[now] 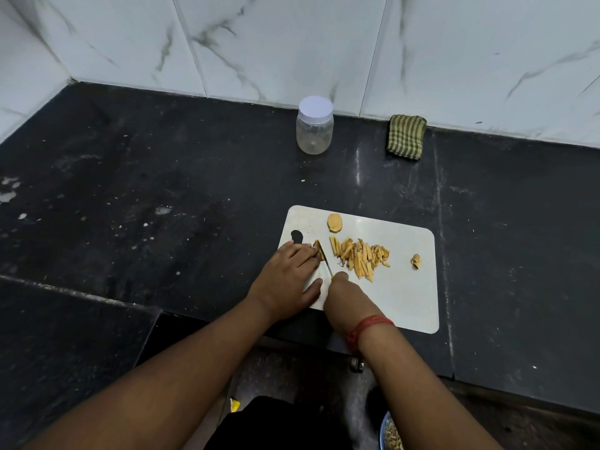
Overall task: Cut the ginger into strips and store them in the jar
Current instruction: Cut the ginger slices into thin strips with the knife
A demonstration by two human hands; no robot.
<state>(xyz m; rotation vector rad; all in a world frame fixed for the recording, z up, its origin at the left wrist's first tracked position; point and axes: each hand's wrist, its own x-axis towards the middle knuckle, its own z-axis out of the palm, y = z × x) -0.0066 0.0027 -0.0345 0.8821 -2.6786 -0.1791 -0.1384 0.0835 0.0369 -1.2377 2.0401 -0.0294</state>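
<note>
A white cutting board [402,287] lies at the counter's front edge. My left hand [289,274] presses its fingertips on a small ginger piece [315,244] at the board's left side. My right hand [349,303] grips a knife [324,258] whose blade stands against that piece, right beside my left fingertips. A heap of ginger strips [358,256] lies in the board's middle. One ginger slice [334,222] rests near the far edge and a small scrap [416,261] sits at the right. A clear jar [314,126] with a white lid on it stands by the wall.
The black stone counter [162,190] meets a white marble-tiled wall at the back. A folded green striped cloth [406,137] lies right of the jar. Below the counter edge, a bowl [391,433] with peelings shows at the bottom.
</note>
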